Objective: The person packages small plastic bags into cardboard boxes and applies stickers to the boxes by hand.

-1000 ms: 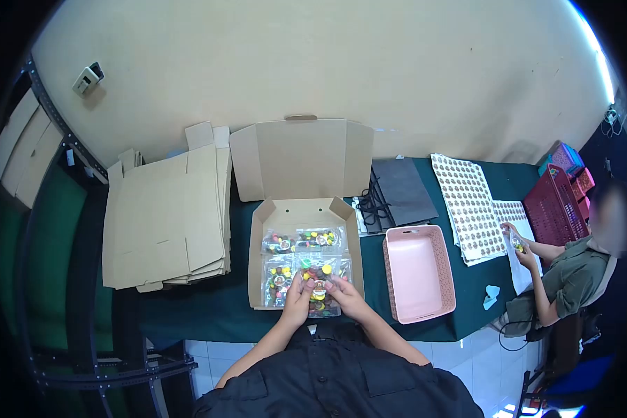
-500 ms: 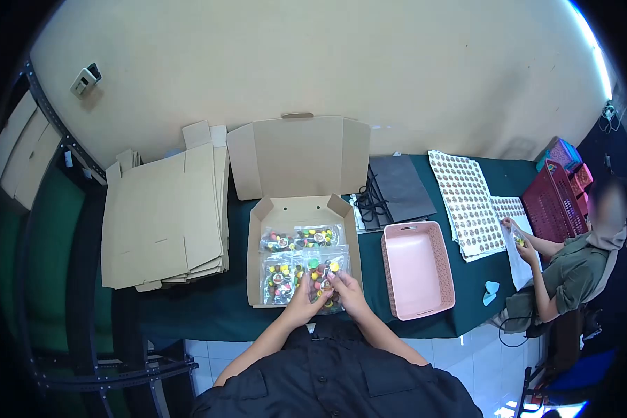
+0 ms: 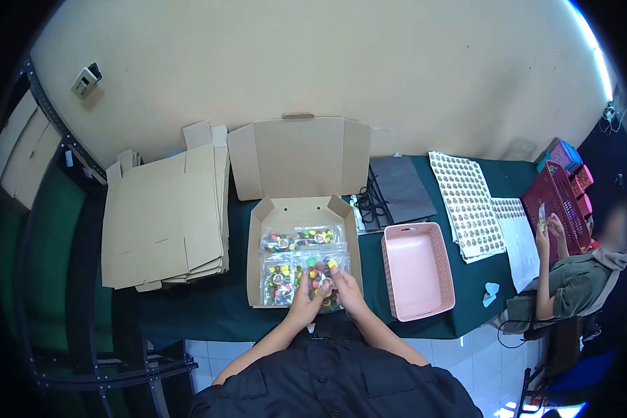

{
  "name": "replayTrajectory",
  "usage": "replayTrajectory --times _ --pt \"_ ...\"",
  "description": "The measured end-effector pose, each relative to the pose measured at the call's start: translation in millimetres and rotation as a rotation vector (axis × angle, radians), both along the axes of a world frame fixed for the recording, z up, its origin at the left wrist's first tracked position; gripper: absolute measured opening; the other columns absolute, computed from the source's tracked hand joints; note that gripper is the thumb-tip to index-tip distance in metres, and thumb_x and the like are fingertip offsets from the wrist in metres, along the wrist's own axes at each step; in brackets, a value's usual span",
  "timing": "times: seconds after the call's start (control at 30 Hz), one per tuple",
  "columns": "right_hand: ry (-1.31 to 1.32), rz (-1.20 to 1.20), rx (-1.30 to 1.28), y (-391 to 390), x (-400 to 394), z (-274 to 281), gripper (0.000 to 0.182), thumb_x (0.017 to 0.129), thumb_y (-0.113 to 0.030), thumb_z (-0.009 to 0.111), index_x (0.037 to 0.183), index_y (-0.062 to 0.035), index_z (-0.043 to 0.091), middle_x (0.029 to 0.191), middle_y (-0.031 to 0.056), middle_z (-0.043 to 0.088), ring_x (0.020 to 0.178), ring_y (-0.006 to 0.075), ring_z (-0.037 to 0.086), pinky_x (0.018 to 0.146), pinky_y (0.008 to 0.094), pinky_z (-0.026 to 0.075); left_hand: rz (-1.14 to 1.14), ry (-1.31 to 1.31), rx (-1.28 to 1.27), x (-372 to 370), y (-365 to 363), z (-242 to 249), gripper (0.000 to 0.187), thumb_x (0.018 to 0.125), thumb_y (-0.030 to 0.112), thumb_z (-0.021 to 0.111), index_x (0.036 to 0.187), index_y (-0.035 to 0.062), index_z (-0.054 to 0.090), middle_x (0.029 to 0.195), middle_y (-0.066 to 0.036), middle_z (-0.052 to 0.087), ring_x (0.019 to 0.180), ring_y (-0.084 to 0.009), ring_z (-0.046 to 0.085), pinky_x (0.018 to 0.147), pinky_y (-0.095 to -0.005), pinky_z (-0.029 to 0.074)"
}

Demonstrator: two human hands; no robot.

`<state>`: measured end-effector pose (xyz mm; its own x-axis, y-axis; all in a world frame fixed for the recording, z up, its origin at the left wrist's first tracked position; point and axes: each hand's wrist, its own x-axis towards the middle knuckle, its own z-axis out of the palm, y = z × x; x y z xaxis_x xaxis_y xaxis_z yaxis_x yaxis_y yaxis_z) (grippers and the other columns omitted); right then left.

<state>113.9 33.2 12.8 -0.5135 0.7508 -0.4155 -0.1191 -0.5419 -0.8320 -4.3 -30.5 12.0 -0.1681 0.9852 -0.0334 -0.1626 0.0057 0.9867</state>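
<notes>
In front of me an open cardboard box (image 3: 255, 279) holds several clear bags of colourful round candies. One candy bag (image 3: 316, 267) sits at the front right of the box, pinched at its two sides by my hands. My left hand (image 3: 304, 301) grips its left side, fingers closed. On its right side my right hand (image 3: 348, 292) is closed with the thumb over the front. Another candy bag (image 3: 279, 280) lies to the left, and two more, including a bag (image 3: 318, 237), lie along the back of the box.
Flattened cardboard boxes (image 3: 164, 216) are stacked at left. To the right stand a pink basket (image 3: 447, 279), black paper bags (image 3: 404, 188) and sticker sheets (image 3: 467, 202). A co-worker (image 3: 571, 285) sits at far right beside a maroon basket (image 3: 554, 202).
My hands and the bag between them have barely moved; the bag's top sits slightly lower. The co-worker's hands have moved up from the sticker sheet toward the maroon basket.
</notes>
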Motion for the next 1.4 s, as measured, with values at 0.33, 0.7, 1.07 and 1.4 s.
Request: replayTrajectory --times 0.33,0.7,1.07,1.4 --pt "0.133 0.112 0.265 -4 0 -20 0.038 0.093 -0.025 0.046 0.121 0.0011 0.042 0.099 0.0011 0.055 0.082 0.0056 0.052 0.069 0.0198 0.043 0.015 -0.229 -0.002 -12 2 1 0.038 0.094 0.021 0.044 0.126 0.0028 0.033 0.110 -0.010 0.052 0.092 -0.0140 0.056 0.074 -0.0258 0.048" --pt "0.123 0.018 0.148 -4 2 -19 0.037 0.089 -0.023 0.053 0.118 -0.0004 0.047 0.098 0.0057 0.059 0.084 0.0101 0.057 0.071 0.0231 0.047 -0.133 -0.230 0.018 -8 2 3 0.055 0.086 0.008 0.055 0.131 -0.0008 0.025 0.123 -0.012 0.042 0.115 -0.0189 0.043 0.097 -0.0300 0.034" --pt "0.090 -0.006 0.037 -11 -3 7 0.037 0.090 -0.029 0.052 0.115 -0.0026 0.047 0.100 0.0044 0.057 0.085 0.0095 0.057 0.069 0.0223 0.047 -0.057 -0.032 -0.112 -13 0 2 0.046 0.090 0.018 0.052 0.129 0.0023 0.032 0.116 -0.010 0.047 0.106 -0.0151 0.047 0.088 -0.0272 0.040" --pt "0.142 0.062 0.072 -10 -2 -8 0.034 0.093 -0.023 0.046 0.118 0.0003 0.044 0.101 0.0030 0.056 0.085 0.0050 0.049 0.071 0.0206 0.040 0.012 -0.225 -0.068 -18 -2 -12 0.037 0.095 0.027 0.039 0.125 0.0041 0.038 0.107 -0.008 0.054 0.092 -0.0126 0.055 0.075 -0.0256 0.047"
